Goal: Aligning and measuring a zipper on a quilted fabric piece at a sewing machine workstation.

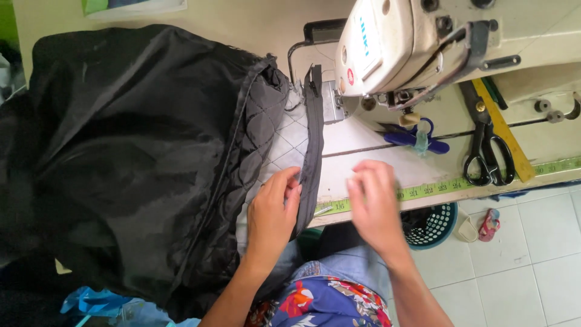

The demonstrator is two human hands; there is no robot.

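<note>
Grip: your left hand point(273, 209) is pressing down on the black zipper tape point(312, 145) and the grey quilted lining panel point(289, 140), fingers closed flat on the tape's near end; your right hand point(374, 203) is hovering blurred over the table edge, fingers curled together, and I cannot tell whether it is pinching anything.

Items, largest first:
- Black shiny nylon garment point(133, 151), lying bunched across the left of the table.
- White industrial sewing machine head point(393, 42), sitting just beyond the zipper's far end.
- Cream sewing table point(363, 158), with a yellow measuring tape point(436, 189) running along its front edge.
- Black-handled steel scissors point(487, 145), resting well apart to the right.

Step, as judged: you are lining up the zipper along the lining edge ahead of stitching; the next move is calling for both hands feeding the tape straight toward the needle.

Pose: both forearms are reaching forward, left wrist low, right palm down.
</note>
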